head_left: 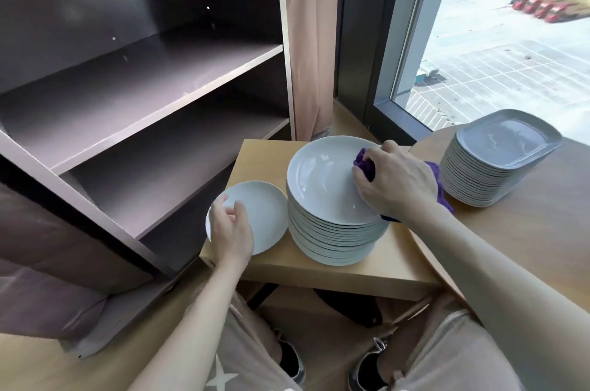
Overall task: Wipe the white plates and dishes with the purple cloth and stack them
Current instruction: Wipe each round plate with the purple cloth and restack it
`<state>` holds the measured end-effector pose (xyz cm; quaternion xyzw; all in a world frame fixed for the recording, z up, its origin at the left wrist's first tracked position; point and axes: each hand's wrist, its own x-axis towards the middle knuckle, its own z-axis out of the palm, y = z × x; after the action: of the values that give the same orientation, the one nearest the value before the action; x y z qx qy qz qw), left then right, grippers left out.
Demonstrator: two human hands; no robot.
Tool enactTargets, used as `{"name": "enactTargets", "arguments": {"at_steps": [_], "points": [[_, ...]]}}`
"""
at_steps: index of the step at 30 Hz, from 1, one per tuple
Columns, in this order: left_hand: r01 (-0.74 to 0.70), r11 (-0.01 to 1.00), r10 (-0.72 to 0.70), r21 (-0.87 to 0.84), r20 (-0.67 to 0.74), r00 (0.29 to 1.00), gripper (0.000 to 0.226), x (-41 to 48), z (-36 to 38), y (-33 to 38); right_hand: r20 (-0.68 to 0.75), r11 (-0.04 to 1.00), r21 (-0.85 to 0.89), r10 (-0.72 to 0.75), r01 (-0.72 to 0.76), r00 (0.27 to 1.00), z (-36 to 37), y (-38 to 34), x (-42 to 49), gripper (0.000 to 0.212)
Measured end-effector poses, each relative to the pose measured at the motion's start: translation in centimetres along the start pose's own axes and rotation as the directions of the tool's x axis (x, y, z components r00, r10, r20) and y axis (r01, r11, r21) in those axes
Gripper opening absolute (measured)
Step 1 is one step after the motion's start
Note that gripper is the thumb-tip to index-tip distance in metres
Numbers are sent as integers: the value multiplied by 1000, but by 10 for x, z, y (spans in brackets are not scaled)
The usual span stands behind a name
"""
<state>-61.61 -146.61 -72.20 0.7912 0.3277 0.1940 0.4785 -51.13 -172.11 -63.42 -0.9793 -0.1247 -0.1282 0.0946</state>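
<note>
A tall stack of round white plates [322,186] stands on a small wooden side table [265,157]. My right hand [394,181] grips the bunched purple cloth [365,164] against the right side of the top plate. Left of the stack lies a single smaller white plate [268,215] at the table's front left corner. My left hand [230,227] is over its near left edge with fingers loosely curled; whether it touches the plate is unclear. A stack of squarish white dishes [498,157] sits on the round table [526,231] to the right.
An open dark shelf unit [143,77] with bare shelves stands close on the left. A beige curtain [311,39] hangs behind the side table and a large window [495,39] fills the right. My knees and shoes are below the table's front edge.
</note>
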Motion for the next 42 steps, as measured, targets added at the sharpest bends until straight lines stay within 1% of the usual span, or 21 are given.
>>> {"name": "enactTargets", "arguments": {"at_steps": [1, 2, 4, 6, 7, 8, 10, 11, 14, 17, 20, 23, 26, 28, 32, 35, 36, 39, 42], "points": [[-76, 995, 81, -59, 85, 993, 53, -1, 6, 19, 23, 1000, -11, -14, 14, 1000, 0, -1, 1, 48], [-118, 985, 138, -123, 168, 976, 56, 0, 13, 39, 49, 999, -25, -33, 34, 998, -1, -2, 2, 50], [-129, 968, 193, -217, 306, 932, 58, 2, 29, 73, 94, 995, -58, -72, 77, 993, -1, -3, 3, 46], [-105, 956, 208, -275, 379, 902, 47, 4, 44, 93, 128, 991, -84, -93, 104, 987, -1, -1, 5, 40], [-75, 947, 200, -313, 391, 899, 40, 5, 51, 96, 139, 990, -89, -96, 109, 986, 0, 0, 7, 37], [-33, 934, 180, -355, 388, 904, 39, 7, 56, 95, 141, 990, -91, -95, 108, 985, 1, 0, 8, 35], [73, 905, 107, -420, 390, 915, 42, 7, 61, 86, 120, 991, -101, -79, 91, 990, 5, -1, 12, 30], [100, 896, 86, -432, 390, 917, 42, 6, 61, 81, 104, 990, -112, -70, 81, 992, 8, -2, 15, 29], [122, 885, 80, -450, 405, 911, 41, 9, 62, 73, 83, 985, -158, -56, 68, 995, 14, -7, 25, 31], [134, 884, 95, -447, 452, 887, 41, 11, 61, 70, 80, 978, -183, -86, 100, 993, 18, -13, 37, 35], [132, 876, 126, -464, 485, 866, 41, 11, 62, 67, 59, 973, -194, -114, 124, 992, 25, -19, 43, 29], [145, 862, 131, -486, 489, 862, 39, 11, 64, 64, 40, 971, -194, -135, 140, 990, 32, -28, 47, 26], [137, 862, 138, -488, 486, 863, 37, 12, 66, 61, 12, 978, -141, -152, 152, 988, 37, -38, 49, 26], [113, 874, 145, -473, 476, 867, 40, 11, 66, 60, 8, 981, -102, -166, 166, 986, 38, -44, 49, 29], [78, 888, 155, -452, 454, 877, 45, 8, 63, 63, 36, 976, -28, -214, 215, 976, 37, -52, 43, 37], [35, 892, 189, -450, 444, 876, 49, 7, 62, 68, 75, 959, 99, -273, 266, 959, 31, -70, 31, 40], [28, 893, 198, -450, 447, 872, 50, 7, 62, 69, 85, 948, 159, -292, 276, 953, 29, -77, 26, 39], [26, 909, 176, -417, 438, 882, 51, 7, 61, 69, 132, 905, 325, -329, 273, 935, 24, -81, 12, 21], [32, 926, 151, -376, 446, 882, 47, 7, 59, 66, 225, 866, 423, -387, 268, 894, 8, -66, 3, 23]]}}
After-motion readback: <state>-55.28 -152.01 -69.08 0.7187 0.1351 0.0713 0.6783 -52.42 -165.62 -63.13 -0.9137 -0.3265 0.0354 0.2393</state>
